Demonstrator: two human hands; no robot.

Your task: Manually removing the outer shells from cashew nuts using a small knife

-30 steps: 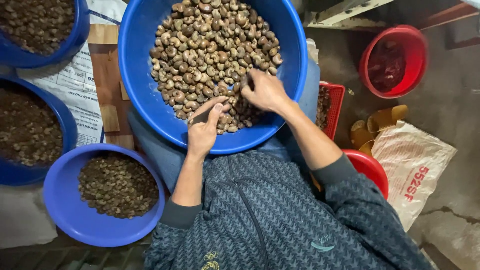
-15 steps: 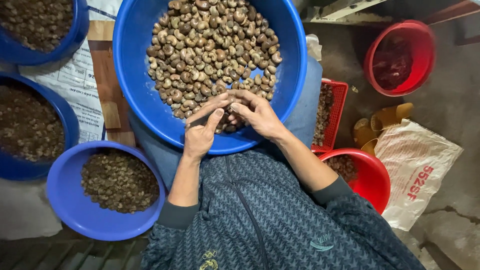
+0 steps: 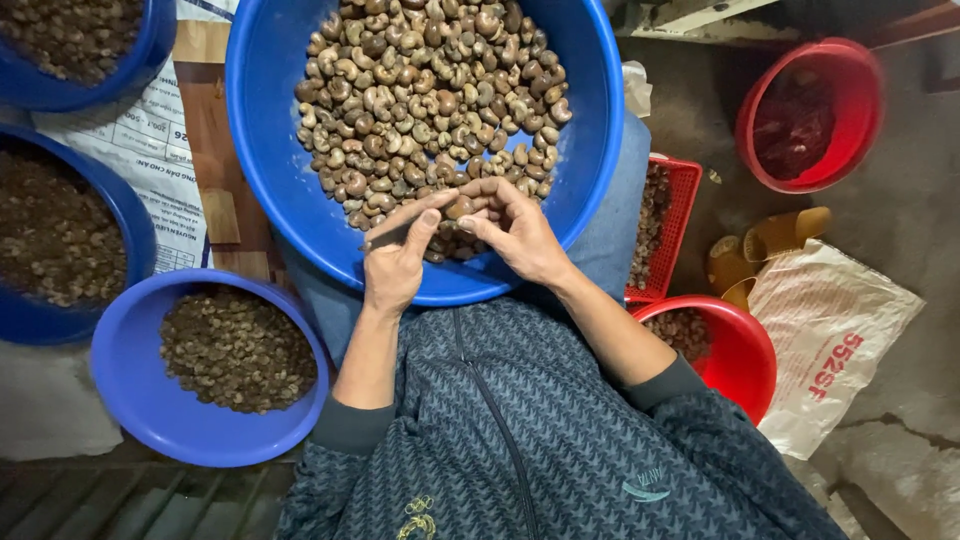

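Cashew nut (image 3: 459, 208) between both hands' fingertips (image 3: 432, 217)

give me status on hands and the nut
Left hand grips a thin tool. Right hand pinches a nut against it. Both over the big blue basin. Nothing in the way.

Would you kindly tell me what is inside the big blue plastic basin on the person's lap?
The big blue plastic basin holds a heap of curved brown cashew nuts. The left hand and right hand meet over the near edge, covering the nuts beneath; the bottom under the heap is hidden.
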